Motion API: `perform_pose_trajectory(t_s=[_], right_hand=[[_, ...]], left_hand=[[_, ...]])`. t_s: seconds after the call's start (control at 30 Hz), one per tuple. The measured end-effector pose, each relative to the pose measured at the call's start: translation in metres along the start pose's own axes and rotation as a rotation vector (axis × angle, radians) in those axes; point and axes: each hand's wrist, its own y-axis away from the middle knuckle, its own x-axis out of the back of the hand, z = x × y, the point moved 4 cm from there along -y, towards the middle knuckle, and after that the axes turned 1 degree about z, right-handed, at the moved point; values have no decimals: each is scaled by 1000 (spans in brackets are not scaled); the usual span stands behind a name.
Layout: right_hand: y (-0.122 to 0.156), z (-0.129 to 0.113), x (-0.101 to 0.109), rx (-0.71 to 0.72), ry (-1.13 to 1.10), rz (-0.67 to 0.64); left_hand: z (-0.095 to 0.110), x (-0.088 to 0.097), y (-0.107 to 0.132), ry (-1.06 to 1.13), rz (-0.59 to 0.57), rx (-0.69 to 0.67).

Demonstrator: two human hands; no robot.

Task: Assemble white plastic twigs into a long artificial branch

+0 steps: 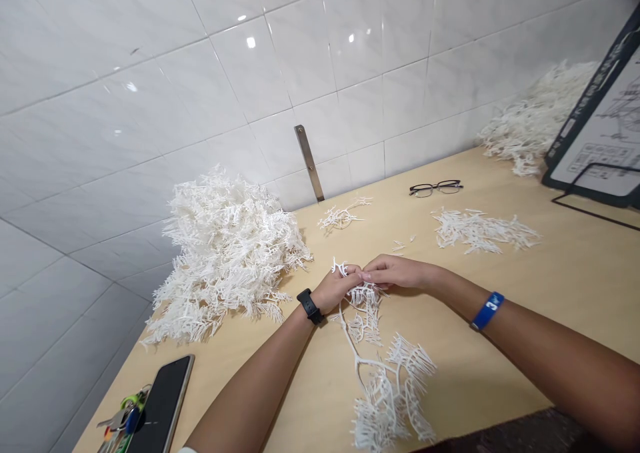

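My left hand (334,290), with a black watch on its wrist, is closed around the stem of a white branched plastic piece (383,373). The piece hangs down toward the table's front edge, its many thin prongs fanned out. At the left fingertips, my right hand (400,271) pinches at the upper part of the same piece; a blue band is on that wrist. Exactly what lies between the right fingertips is hidden. Left of my hands rises a large heap of similar white branched pieces (230,253).
Loose white prongs (483,231) lie to the right, and a small bare branch (343,216) lies ahead. Eyeglasses (436,187), a framed board (600,126) and another white heap (540,113) are farther back. A phone (163,399) and keys (120,419) sit front left.
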Motion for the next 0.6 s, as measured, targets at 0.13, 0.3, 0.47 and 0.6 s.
perform_pose_trajectory(t_s=[0.13,0.3,0.47,0.6], right_hand=[[2,-2,-3,-18,-13,-39],[4,-5,-7,-51,57,-50],[4,-3,-6,-56,-15,-41],[1,-5,-2,-6,20,31]], left_hand=[[2,-1,1,30,-33,-9],[0,1,1,-47,-45,-26],[-1,1,1,-18,-24,12],[1,1,1,25,-16,11]])
